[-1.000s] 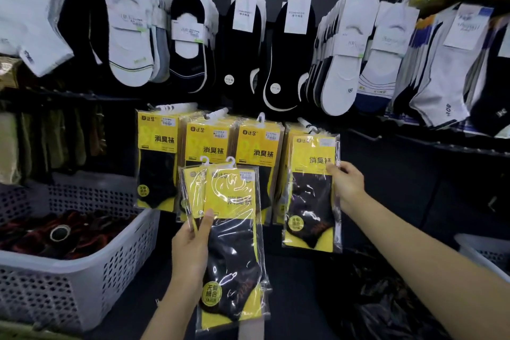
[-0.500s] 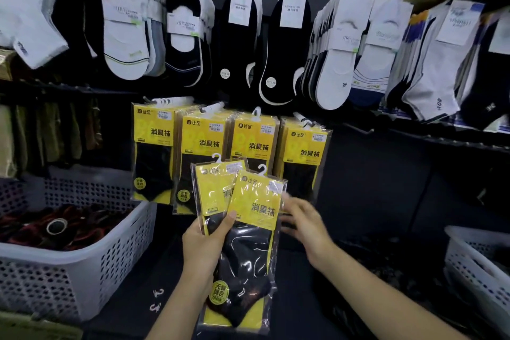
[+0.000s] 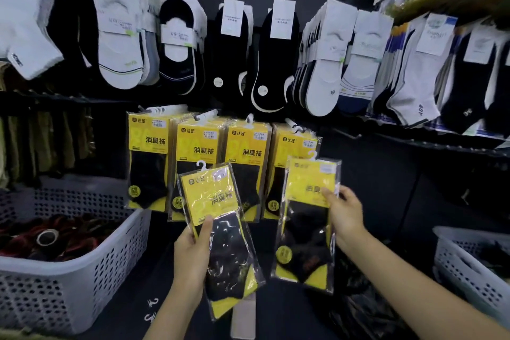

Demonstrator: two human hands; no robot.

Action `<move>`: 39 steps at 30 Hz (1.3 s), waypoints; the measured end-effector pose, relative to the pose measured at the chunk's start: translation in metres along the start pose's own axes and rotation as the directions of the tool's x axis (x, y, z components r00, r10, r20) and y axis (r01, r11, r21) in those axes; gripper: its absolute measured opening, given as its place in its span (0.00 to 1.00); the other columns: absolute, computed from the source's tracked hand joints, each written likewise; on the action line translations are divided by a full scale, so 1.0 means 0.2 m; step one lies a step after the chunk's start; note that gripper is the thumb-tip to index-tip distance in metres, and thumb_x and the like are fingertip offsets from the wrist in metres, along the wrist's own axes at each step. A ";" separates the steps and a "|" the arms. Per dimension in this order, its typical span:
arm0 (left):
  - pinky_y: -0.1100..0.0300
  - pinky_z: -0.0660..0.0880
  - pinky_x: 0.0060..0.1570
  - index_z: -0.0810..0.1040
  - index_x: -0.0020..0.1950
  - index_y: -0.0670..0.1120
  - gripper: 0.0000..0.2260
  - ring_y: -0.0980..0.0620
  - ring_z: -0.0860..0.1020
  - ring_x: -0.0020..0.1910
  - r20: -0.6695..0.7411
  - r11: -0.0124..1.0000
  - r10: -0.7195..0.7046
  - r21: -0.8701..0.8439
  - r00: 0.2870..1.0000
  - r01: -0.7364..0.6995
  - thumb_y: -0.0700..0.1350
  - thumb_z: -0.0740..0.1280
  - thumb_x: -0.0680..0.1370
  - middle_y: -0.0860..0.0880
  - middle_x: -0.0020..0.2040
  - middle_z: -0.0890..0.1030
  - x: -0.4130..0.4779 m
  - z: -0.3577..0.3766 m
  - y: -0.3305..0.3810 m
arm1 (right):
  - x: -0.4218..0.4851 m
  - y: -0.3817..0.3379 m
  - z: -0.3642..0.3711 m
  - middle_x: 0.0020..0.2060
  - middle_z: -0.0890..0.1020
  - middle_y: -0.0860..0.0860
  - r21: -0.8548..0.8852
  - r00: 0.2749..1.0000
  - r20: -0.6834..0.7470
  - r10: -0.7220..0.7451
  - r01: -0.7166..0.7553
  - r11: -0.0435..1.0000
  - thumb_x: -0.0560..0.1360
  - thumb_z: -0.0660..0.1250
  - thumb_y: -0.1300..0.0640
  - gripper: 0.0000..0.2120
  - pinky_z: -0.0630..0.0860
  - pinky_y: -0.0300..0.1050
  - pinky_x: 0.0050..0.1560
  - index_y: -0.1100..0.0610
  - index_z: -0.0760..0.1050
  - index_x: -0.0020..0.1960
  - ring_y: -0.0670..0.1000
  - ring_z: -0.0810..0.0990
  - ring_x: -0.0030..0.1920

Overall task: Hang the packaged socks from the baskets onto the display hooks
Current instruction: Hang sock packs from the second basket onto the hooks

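- Left hand (image 3: 190,251) is gripping the left pack (image 3: 212,196) at its left edge. The thumb is lying across the front and the forearm is coming in from 6 o'clock.
- Left pack is tilting, its hanger pointing to 11 o'clock. It is overlapping the lower ends of the hung packs (image 3: 197,146) at its 12 o'clock.
- Right hand (image 3: 345,212) is pinching the right pack (image 3: 306,232) by its right edge, thumb on the yellow card. The forearm is entering from 4 o'clock.
- Right pack is hanging near upright at 3 o'clock of the left pack, apart from it. It is covering part of the rightmost hung pack and is not yet on the hooks (image 3: 205,114).
- Versus 0.5 s ago: the left hand was holding two stacked packs and the right hand was reaching for the front one. Now that pack is sitting in the right hand, out to 3 o'clock, with one pack showing in the left.
- Both hands' fingers are hiding behind their packs.
- A pale strip (image 3: 242,317) is showing under the left pack; I cannot tell what it is.
- Left basket (image 3: 82,270), at 8 o'clock, is running off the frame edge with dark reddish socks inside.
- Right basket (image 3: 466,265), at 4 o'clock, is also running off the edge, and its contents are too dark to make out.
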State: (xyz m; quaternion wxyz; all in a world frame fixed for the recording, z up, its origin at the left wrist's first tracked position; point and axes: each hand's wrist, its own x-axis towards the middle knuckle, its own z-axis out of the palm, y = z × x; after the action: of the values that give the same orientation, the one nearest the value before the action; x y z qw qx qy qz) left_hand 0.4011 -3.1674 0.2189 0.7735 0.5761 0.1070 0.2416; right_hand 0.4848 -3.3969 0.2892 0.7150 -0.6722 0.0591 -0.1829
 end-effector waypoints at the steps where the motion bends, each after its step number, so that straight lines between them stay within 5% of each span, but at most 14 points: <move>1: 0.68 0.74 0.33 0.77 0.46 0.53 0.05 0.62 0.81 0.38 -0.002 1.000 0.010 0.008 1.000 -0.010 0.52 0.64 0.78 0.57 0.37 0.84 0.01 0.00 -0.01 | 0.05 -0.04 -0.01 0.51 0.82 0.59 -0.004 0.999 -0.026 -0.030 0.030 1.000 0.77 0.67 0.60 0.01 0.75 0.58 0.61 0.56 0.76 0.48 0.57 0.81 0.52; 5: 0.80 0.66 0.23 0.74 0.43 0.55 0.04 0.76 0.74 0.29 0.027 0.998 0.067 0.013 0.997 -0.067 0.49 0.64 0.78 0.63 0.30 0.80 0.01 0.01 0.00 | 0.21 -0.16 0.01 0.48 0.82 0.60 -0.067 0.991 -0.049 -0.124 0.120 0.990 0.76 0.67 0.58 0.02 0.77 0.56 0.58 0.55 0.75 0.49 0.55 0.80 0.49; 9: 0.78 0.66 0.22 0.76 0.44 0.53 0.04 0.73 0.76 0.29 0.018 0.998 0.065 -0.005 0.998 -0.065 0.49 0.64 0.78 0.67 0.30 0.80 0.02 0.03 -0.01 | 0.28 -0.17 0.12 0.43 0.81 0.52 -0.100 0.986 0.013 -0.163 0.164 0.981 0.76 0.67 0.59 0.02 0.75 0.46 0.51 0.54 0.75 0.48 0.52 0.79 0.47; 13: 0.76 0.69 0.23 0.77 0.45 0.51 0.05 0.68 0.79 0.31 0.025 0.998 0.058 -0.019 0.998 -0.057 0.50 0.64 0.78 0.64 0.32 0.82 0.04 0.04 -0.03 | 0.32 -0.11 0.22 0.38 0.79 0.49 -0.065 0.995 -0.003 -0.103 0.103 0.993 0.76 0.67 0.60 0.02 0.75 0.41 0.44 0.54 0.75 0.46 0.49 0.76 0.40; 16: 0.73 0.70 0.26 0.77 0.43 0.50 0.07 0.67 0.78 0.30 0.012 0.998 0.066 0.007 0.998 -0.066 0.51 0.65 0.77 0.61 0.29 0.81 0.05 0.05 -0.02 | 0.36 -0.06 0.26 0.42 0.79 0.50 -0.050 0.999 -0.046 -0.018 0.015 0.999 0.76 0.69 0.57 0.03 0.74 0.45 0.48 0.55 0.76 0.45 0.51 0.76 0.47; 22: 0.72 0.72 0.33 0.78 0.47 0.54 0.04 0.64 0.81 0.39 0.027 0.997 0.064 0.032 0.998 -0.065 0.51 0.65 0.77 0.60 0.38 0.84 0.07 0.04 -0.04 | 0.33 0.08 0.19 0.50 0.78 0.55 -0.080 0.975 -0.177 0.137 -0.153 0.985 0.74 0.71 0.55 0.15 0.73 0.44 0.50 0.61 0.75 0.58 0.52 0.74 0.49; 25: 0.66 0.74 0.38 0.79 0.47 0.54 0.04 0.59 0.82 0.43 0.048 0.997 0.058 0.047 0.997 -0.061 0.51 0.65 0.77 0.57 0.41 0.84 0.05 0.06 -0.05 | 0.19 0.17 0.15 0.51 0.79 0.55 -0.067 0.983 -0.046 0.180 -0.182 0.981 0.75 0.69 0.53 0.14 0.75 0.50 0.60 0.60 0.76 0.56 0.52 0.76 0.50; 28: 0.61 0.77 0.43 0.80 0.51 0.53 0.06 0.57 0.83 0.43 0.107 0.998 0.022 0.049 0.994 -0.027 0.51 0.65 0.77 0.54 0.44 0.85 0.03 0.09 -0.07 | -0.01 0.24 0.15 0.50 0.81 0.53 -0.079 0.915 0.290 0.280 -0.269 0.960 0.77 0.64 0.47 0.14 0.78 0.46 0.52 0.57 0.76 0.54 0.51 0.80 0.51; 32: 0.71 0.75 0.35 0.80 0.50 0.52 0.04 0.60 0.83 0.42 0.176 0.994 0.057 0.084 0.983 -0.072 0.47 0.66 0.77 0.56 0.43 0.85 -0.03 0.15 -0.10 | -0.22 0.28 0.18 0.49 0.85 0.52 -0.086 0.791 0.549 0.271 -0.269 0.959 0.77 0.64 0.47 0.14 0.78 0.40 0.47 0.56 0.78 0.55 0.50 0.84 0.50; 35: 0.67 0.76 0.40 0.81 0.51 0.51 0.05 0.58 0.83 0.45 0.204 0.991 0.070 0.099 0.976 -0.092 0.46 0.68 0.76 0.55 0.45 0.85 -0.04 0.18 -0.11 | -0.28 0.28 0.18 0.50 0.85 0.55 -0.023 0.816 0.540 0.206 -0.231 0.973 0.78 0.65 0.53 0.11 0.80 0.43 0.49 0.59 0.78 0.53 0.52 0.84 0.50; 39: 0.66 0.77 0.45 0.79 0.54 0.53 0.08 0.60 0.82 0.48 0.237 0.997 0.030 0.068 0.971 -0.048 0.47 0.67 0.76 0.55 0.46 0.85 -0.04 0.20 -0.11 | -0.23 0.23 0.14 0.50 0.84 0.58 0.075 0.928 0.353 0.121 -0.157 0.985 0.77 0.66 0.57 0.05 0.75 0.55 0.61 0.59 0.79 0.47 0.57 0.82 0.53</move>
State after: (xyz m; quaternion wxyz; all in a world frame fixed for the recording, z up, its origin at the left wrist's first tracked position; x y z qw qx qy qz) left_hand 0.4178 -3.2104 0.2096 0.7543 0.6305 0.0117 0.1826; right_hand 0.4594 -3.3540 0.2396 0.7587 -0.6506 -0.0297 -0.0134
